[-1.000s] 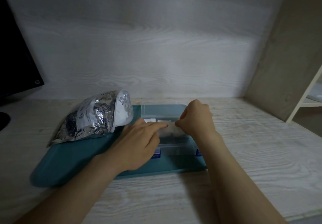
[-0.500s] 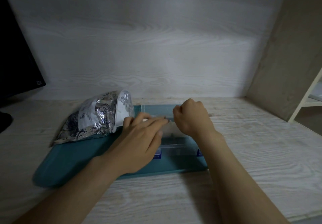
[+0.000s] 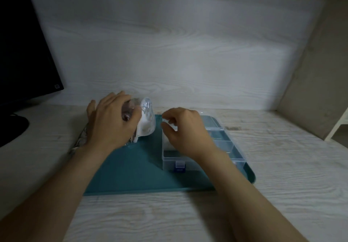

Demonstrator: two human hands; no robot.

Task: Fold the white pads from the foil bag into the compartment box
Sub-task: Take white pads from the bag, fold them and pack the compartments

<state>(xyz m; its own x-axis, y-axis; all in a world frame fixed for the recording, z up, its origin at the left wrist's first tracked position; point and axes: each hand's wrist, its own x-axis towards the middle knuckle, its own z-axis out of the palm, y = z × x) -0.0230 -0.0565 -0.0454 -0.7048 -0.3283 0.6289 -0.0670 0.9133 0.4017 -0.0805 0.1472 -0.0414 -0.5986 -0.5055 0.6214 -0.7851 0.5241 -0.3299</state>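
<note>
White pads (image 3: 144,129): a pale wad shows in the open mouth of the foil bag (image 3: 146,110), left of frame centre. Bag lies on its side, mouth turned to the right, its mouth end over the far left part of the teal tray (image 3: 131,168).

Left hand (image 3: 110,123): laid palm-down over the top of the bag, thumb out on the upper-left side, fingers only slightly bent, tips ending just short of the mouth. It rests on the foil; no firm clasp visible. Pads sit just right of these fingertips, touching or nearly so; blur prevents a finer call.

Right hand (image 3: 185,131): hovers over the left rear part of the compartment box (image 3: 223,143), fingers loosely half-curled, thumb and forefinger apart with a small gap. Nothing visible in it. It is near the bag mouth, with bare tray between.

Compartment box: clear plastic, lid open, on the right half of the tray, a blue latch on its near wall. A pale patch in the left compartment beneath the right hand; whether that is a pad, cannot tell.

Surroundings: tray sits on a pale wood-grain desk (image 3: 282,157). Dark monitor (image 3: 24,53) at upper left of frame.
</note>
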